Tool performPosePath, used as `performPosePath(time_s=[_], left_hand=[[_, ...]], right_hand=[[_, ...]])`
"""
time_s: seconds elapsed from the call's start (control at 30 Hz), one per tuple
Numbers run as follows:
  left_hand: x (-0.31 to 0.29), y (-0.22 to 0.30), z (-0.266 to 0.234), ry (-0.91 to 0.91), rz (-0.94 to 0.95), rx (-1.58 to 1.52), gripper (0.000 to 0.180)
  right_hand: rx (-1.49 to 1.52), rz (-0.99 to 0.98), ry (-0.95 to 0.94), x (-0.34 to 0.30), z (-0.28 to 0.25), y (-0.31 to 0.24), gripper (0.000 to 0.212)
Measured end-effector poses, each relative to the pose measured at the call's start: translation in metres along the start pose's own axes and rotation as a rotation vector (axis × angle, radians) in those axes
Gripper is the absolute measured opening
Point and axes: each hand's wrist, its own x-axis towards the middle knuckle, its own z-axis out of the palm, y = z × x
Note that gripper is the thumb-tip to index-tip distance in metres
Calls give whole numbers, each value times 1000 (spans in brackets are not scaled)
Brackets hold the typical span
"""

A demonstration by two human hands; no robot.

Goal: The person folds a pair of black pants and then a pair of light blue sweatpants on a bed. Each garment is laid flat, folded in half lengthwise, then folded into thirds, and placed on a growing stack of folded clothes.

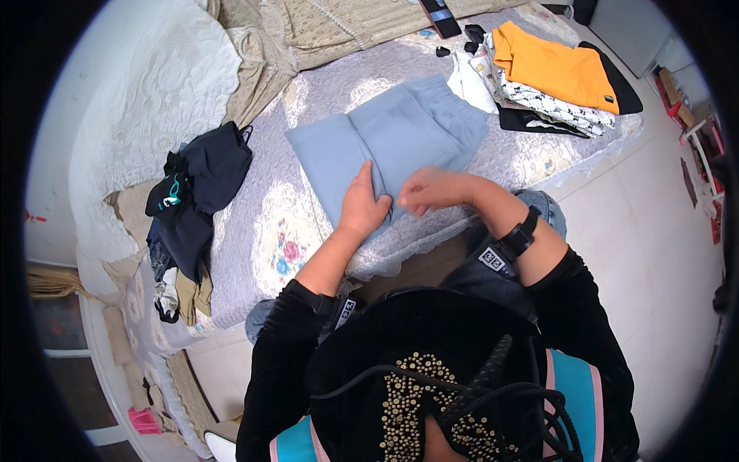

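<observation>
Light blue trousers (416,127) lie folded on the bed in front of me, the gathered elastic waist toward the far right. My left hand (365,202) rests on their near part, fingers stretched out along a fold and thumb apart. Just to its right, my right hand (436,189) is over the near edge of the trousers with its fingers curled. Motion blurs that hand, so whether it pinches any cloth cannot be made out.
A folded clothing stack (554,73), orange on top, sits at the bed's far right. Dark crumpled clothes (204,181) lie to the left. Beyond the trousers are a phone (440,17) and a beige cover (331,31). The quilted bedspread (269,239) ends before my knees.
</observation>
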Motion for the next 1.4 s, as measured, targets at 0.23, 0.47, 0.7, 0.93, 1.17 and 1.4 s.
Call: performPosePath(time_s=[0.23,0.47,0.7,0.93,1.17,1.4], left_hand=[[21,14,-13,64,-208,-442,61],[22,26,22,-40,9,-68,66],[9,-24,-3,-39,85,-350,57],[-69,-58,-23,112,-764,-865,57],[-59,-43,-33,-126,-936,-1210,39],[-9,10,-68,51,-591,-1076,51]], right_hand=[[201,-103,335,-13,-18,25,46],[-106,-141,380,-17,-12,27,48],[-408,-394,760,-11,-2,14,58],[-1022,-289,208,0,35,17,69],[-794,-244,226,6,36,25,78],[-491,-347,394,-3,36,23,103]])
